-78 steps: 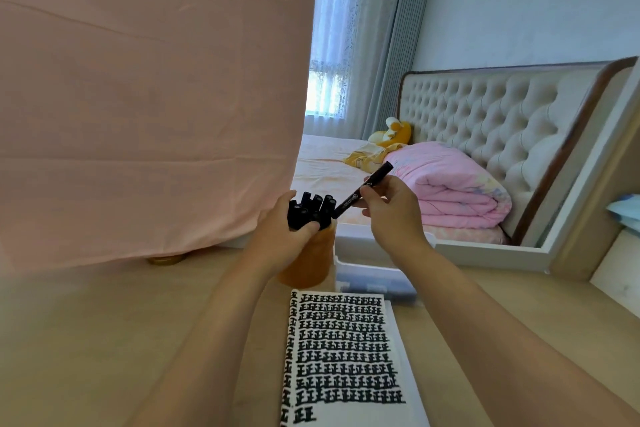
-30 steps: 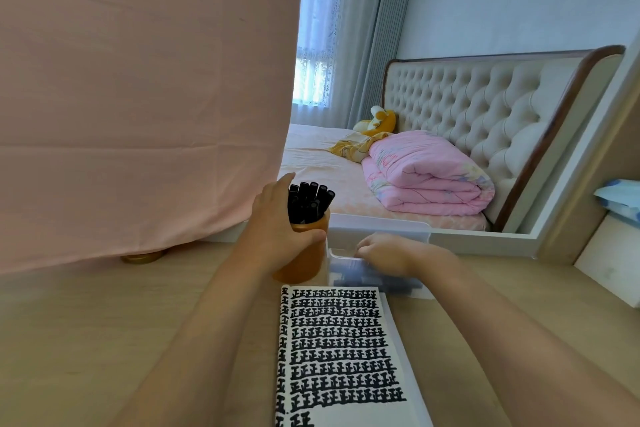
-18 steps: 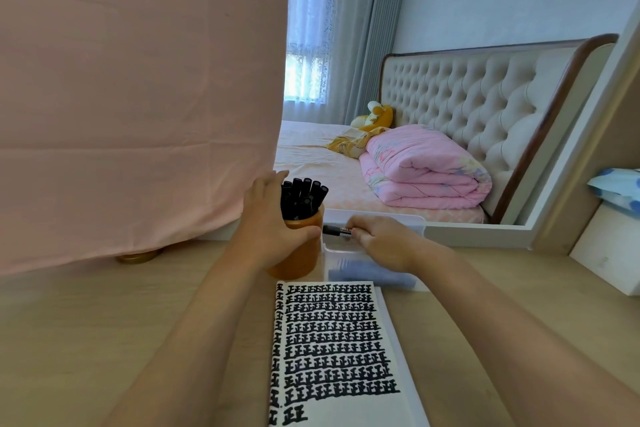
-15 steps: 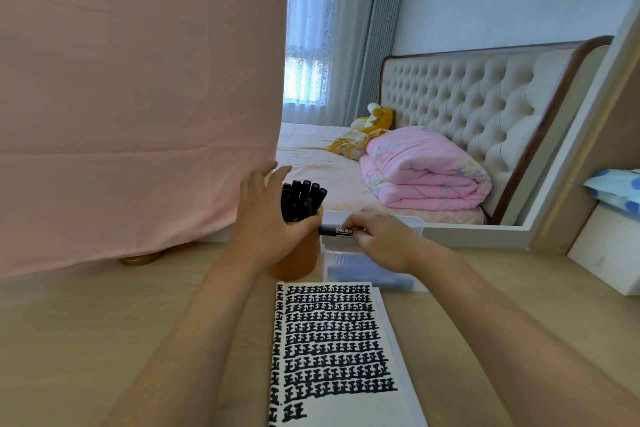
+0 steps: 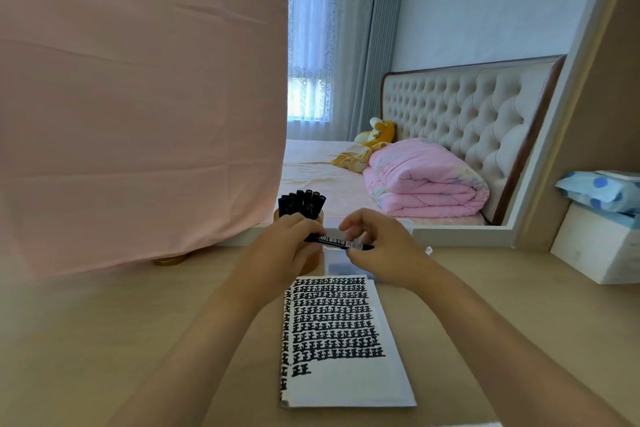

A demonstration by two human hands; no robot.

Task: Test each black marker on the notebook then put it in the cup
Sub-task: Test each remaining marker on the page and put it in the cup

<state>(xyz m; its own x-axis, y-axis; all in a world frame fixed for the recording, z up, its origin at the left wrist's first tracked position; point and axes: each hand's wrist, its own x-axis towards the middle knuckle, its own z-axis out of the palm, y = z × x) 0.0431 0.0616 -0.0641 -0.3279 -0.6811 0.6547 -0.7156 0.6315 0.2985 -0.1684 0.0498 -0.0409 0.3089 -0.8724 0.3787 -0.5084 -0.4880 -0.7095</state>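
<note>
Marker [image 5: 341, 242] now held level in both hands, above the gap between cup [image 5: 276, 215] and clear box [image 5: 337, 269], just beyond the notebook's top edge.

Left hand [image 5: 287, 248]: half a second back it was still wrapped on the cup. It has let go and moved across, fingers curled round the marker's left end. Cup stands on its own, touched by neither hand.

Right hand [image 5: 379, 250]: a second ago it was down in the box. It has since come up with this marker and pinches the right-hand part between thumb and lower fingers, the upper fingers loosely raised.

Stored markers [image 5: 301, 206] bunched upright in the cup, a full cluster (the earlier one went in about two seconds back, so that cycle is closed).

Notebook [image 5: 337, 340] flat on table [image 5: 104, 340], page rows thick with black test marks, blank strip left at the bottom.

Reading: new cycle begun, pick-up done. The two-handed grip looks like the set-up for pulling the cap. Whether the cap is on or off, I cannot tell. Test stroke and drop into the cup not yet done.
</note>
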